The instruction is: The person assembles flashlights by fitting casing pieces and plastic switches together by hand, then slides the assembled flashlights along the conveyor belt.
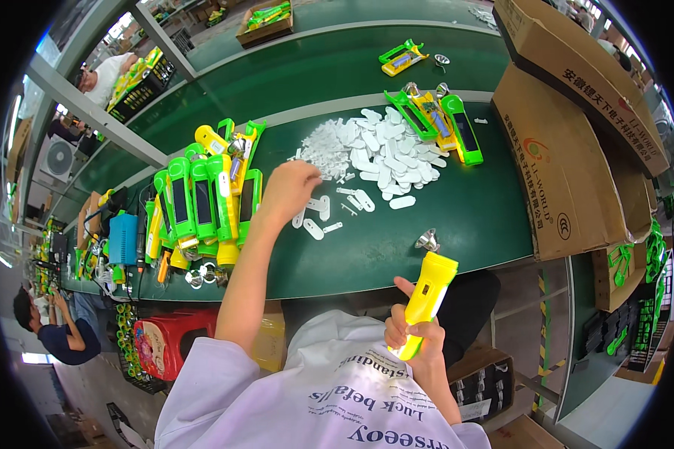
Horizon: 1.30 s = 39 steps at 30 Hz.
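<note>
My right hand point(418, 334) is wrapped round the lower part of a yellow flashlight body point(430, 288), which tilts up over my lap. A shiny reflector point(427, 240) sticks out at its head end. Farther left, my left hand point(295, 185) is at the near edge of a heap of small translucent plastic pieces point(323, 152). Its fingers are curled together, and whatever they pinch is hidden or too small to name. Right of that heap lies a pile of white oval plates point(389, 153). A few loose white plates point(314, 229) lie by my left wrist.
Green-and-yellow flashlights point(202, 196) are stacked on the left of the green bench point(367, 258), beside a blue box point(123, 239). More flashlight parts point(434, 120) lie behind the white pile. A large open carton point(550, 172) stands at the right. Other people work at the far left.
</note>
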### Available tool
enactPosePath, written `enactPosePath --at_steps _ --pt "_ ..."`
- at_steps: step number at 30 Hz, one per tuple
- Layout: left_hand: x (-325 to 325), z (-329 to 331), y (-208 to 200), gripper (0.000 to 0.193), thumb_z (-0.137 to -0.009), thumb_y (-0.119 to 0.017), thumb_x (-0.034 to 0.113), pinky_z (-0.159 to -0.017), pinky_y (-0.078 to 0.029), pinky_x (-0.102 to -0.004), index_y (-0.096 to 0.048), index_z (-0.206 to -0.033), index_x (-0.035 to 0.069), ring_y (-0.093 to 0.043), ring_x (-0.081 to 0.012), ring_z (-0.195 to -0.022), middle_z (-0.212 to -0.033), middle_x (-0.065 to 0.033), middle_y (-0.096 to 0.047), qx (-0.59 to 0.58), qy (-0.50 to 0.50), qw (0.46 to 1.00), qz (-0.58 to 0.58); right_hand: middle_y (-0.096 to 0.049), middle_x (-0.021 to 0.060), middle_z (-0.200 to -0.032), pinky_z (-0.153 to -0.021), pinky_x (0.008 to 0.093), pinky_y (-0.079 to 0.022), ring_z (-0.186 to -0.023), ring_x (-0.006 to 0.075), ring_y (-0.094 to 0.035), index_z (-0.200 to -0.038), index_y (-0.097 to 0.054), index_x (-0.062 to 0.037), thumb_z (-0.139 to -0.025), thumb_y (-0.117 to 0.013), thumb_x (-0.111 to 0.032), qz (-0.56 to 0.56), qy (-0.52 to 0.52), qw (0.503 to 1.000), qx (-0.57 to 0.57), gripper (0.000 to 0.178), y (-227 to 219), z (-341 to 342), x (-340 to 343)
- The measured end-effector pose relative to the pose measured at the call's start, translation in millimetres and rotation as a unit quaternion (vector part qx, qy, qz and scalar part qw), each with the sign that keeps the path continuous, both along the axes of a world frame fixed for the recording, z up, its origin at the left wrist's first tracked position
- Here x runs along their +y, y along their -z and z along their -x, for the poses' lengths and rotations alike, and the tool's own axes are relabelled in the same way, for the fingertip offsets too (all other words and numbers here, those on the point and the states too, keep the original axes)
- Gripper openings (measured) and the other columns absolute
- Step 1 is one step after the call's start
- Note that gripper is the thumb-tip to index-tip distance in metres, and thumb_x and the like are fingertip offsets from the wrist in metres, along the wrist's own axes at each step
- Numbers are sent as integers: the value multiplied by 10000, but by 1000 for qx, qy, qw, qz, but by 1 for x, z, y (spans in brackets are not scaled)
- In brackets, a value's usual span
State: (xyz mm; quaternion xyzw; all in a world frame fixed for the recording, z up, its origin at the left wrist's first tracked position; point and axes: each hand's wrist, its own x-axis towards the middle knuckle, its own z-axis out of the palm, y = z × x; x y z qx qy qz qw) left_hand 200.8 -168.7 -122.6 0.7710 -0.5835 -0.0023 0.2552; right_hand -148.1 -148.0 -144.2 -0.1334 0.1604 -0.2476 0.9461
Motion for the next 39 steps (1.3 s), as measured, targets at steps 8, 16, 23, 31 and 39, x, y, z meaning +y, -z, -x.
enactPosePath --at_steps 8,16,23,31,39 --pt "-19 2 19 180 -780 -727 118 -739 -494 -397 -700 -927 19 -629 -303 -813 -862 -137 -651 17 23 999 -19 -465 90 -672 -512 340 -402 -535 198 -465 -1349 -397 -26 -668 -575 -35 -32 5 999 -27 704 5 7 1" --pt "-8 35 6 43 -802 -698 51 -674 -496 -327 -671 -820 22 -638 -233 -737 -803 -89 -624 100 24 992 69 -431 73 -659 -495 334 -378 -527 175 -437 -1278 -444 -55 -644 -589 -68 -33 -8 998 -46 651 1 6 -1" --pt "51 172 -29 89 -839 -713 -10 -712 -492 -230 -646 -898 -12 -610 -106 -777 -856 -50 -643 671 94 736 -14 -459 76 -677 -509 336 -404 -536 184 -465 -1190 -428 -64 -651 -589 -30 -25 -18 994 -108 564 7 3 -5" --pt "48 202 -22 56 -889 -670 -24 -704 -495 -237 -626 -905 -55 -600 -99 -782 -915 -56 -570 673 141 726 -22 -510 80 -651 -480 314 -447 -510 190 -518 -1097 -461 -14 -644 -659 -21 11 -30 997 -75 495 14 4 -3" --pt "48 200 -25 153 -895 -700 57 -645 -452 -188 -623 -1012 -4 -549 -41 -747 -908 -21 -626 681 99 717 -110 -519 80 -646 -469 314 -451 -509 189 -523 -1023 -486 3 -640 -667 -33 50 -17 999 -1 425 7 6 -3"
